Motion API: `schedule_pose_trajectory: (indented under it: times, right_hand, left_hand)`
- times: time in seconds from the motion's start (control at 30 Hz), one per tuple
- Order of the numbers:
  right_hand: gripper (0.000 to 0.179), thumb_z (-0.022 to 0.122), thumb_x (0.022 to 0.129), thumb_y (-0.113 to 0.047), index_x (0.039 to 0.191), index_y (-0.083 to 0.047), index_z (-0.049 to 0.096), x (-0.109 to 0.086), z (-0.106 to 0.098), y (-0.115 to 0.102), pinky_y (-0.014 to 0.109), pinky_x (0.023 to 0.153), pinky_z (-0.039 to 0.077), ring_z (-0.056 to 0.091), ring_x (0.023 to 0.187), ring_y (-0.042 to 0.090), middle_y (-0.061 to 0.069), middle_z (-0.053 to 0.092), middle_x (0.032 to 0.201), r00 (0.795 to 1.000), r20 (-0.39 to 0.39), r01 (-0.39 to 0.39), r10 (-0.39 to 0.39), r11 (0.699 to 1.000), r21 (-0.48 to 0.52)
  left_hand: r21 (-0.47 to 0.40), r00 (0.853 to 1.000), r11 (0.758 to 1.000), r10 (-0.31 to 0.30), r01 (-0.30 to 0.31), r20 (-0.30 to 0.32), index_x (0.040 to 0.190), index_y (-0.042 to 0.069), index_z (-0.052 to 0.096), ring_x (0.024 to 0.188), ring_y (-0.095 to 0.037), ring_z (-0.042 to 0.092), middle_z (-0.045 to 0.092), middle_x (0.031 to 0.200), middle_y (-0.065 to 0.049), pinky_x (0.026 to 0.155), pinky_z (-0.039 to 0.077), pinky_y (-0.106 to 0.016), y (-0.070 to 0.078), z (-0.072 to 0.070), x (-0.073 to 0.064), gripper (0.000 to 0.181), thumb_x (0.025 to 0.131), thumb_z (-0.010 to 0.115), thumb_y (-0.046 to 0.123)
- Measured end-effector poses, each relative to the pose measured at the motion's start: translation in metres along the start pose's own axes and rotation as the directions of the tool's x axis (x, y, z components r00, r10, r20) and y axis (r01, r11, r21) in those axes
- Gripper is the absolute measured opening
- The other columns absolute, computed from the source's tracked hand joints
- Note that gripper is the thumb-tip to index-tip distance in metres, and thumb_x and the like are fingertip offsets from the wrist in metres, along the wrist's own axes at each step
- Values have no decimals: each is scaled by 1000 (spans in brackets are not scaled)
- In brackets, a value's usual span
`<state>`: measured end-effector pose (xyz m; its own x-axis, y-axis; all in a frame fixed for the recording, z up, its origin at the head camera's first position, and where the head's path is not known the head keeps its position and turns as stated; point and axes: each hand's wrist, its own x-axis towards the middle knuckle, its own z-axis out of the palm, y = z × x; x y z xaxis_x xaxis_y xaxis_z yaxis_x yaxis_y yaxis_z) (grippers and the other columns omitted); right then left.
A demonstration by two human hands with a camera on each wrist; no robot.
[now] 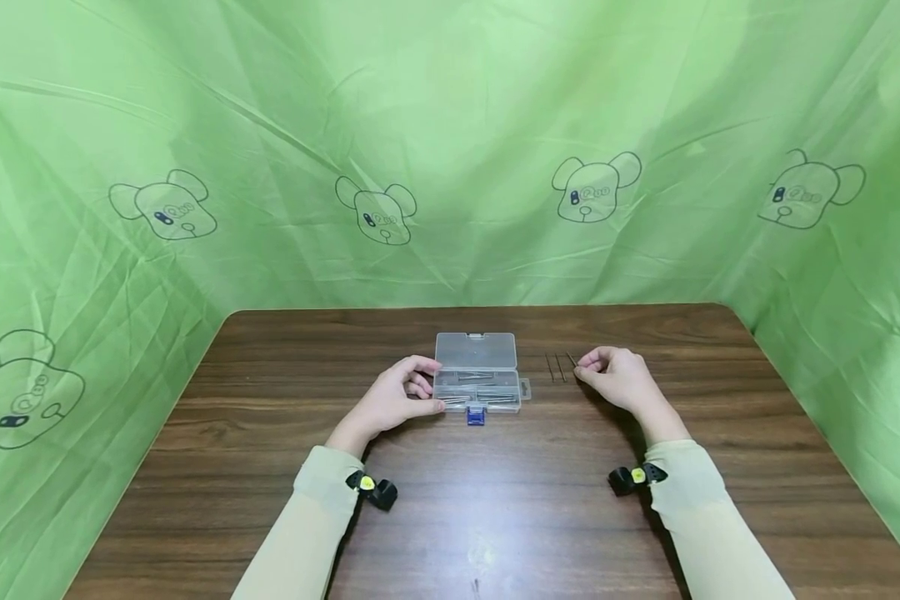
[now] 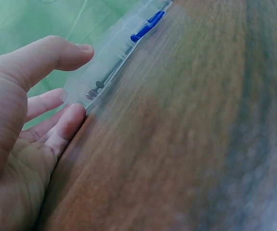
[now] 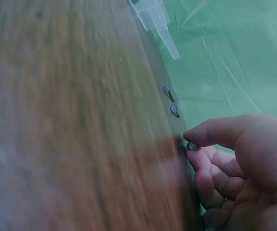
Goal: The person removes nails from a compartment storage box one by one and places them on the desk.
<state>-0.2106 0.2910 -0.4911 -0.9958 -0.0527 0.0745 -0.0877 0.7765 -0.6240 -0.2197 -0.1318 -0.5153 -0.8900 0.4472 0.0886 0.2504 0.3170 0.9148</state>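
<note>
A clear plastic box with its lid raised stands on the table, several nails lying in its compartments. At its left end, my left hand holds it, the thumb by the front corner and a finger by the back one; nail heads show through the wall in the left wrist view. To the right of the box, two nails lie side by side on the wood. My right hand pinches a third nail by its head between thumb and forefinger, at the table surface.
A blue latch hangs from the box's front edge, and a clear hanging tab sticks out on its right. The brown wooden table ends at a green cloth backdrop behind and at both sides.
</note>
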Motion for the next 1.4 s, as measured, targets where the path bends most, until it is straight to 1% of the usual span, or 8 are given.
schedule_pose_trajectory:
  times: [0.17,0.33,0.5,0.7,1.0,1.17,1.4]
  right_hand:
    - [13,80,97,-22,97,-9,77,1,3,0,37,74,50,62,75,15,-2,72,81,1000,-13,7,-7,1000,-16]
    - [15,82,96,-26,94,-11,79,0,4,0,37,75,52,66,76,15,-4,75,81,1000,-12,6,-6,999,-34]
    - [21,85,94,-32,99,-12,81,-1,-1,-1,37,78,53,69,80,15,-6,77,84,999,32,-9,9,1000,-25]
    - [24,89,92,-31,104,-12,83,-2,-8,-1,39,81,52,70,83,14,-6,79,88,996,86,-13,12,1000,6]
    - [23,89,92,-30,105,-12,83,0,-7,0,39,83,52,70,84,14,-5,79,89,996,92,-16,13,999,28]
    - [23,89,92,-30,104,-12,83,0,-7,0,39,83,52,69,84,15,-5,78,88,996,90,-22,19,999,29]
    - [24,89,92,-32,104,-11,82,0,-7,1,38,81,53,69,81,14,-4,78,87,997,83,-8,5,1000,29]
  left_hand:
    - [-6,1000,1000,-12,12,-3,139,5,67,98,-25,69,70,123,-16,88,60,-25,0,0,0,65,82,98,10]
    - [-16,1000,1000,-11,11,-3,139,5,67,99,-26,69,70,126,-16,89,60,-26,-1,1,0,65,82,98,12]
    - [-12,1000,1000,-13,13,-2,139,6,67,99,-25,69,70,124,-15,89,60,-26,-1,1,0,65,83,98,12]
    - [5,1000,1000,-14,14,2,140,6,67,98,-24,69,70,124,-14,88,60,-26,2,0,0,65,83,97,13]
    - [-13,1000,1000,-11,11,-1,140,5,67,99,-27,69,70,123,-16,88,59,-26,0,0,1,64,84,97,13]
    - [-12,1000,1000,-14,14,0,139,5,67,99,-27,69,70,125,-15,89,60,-26,1,0,1,65,83,98,12]
    - [-21,1000,1000,-6,6,-3,139,3,67,99,-27,69,69,125,-18,88,60,-25,1,0,0,64,82,97,9]
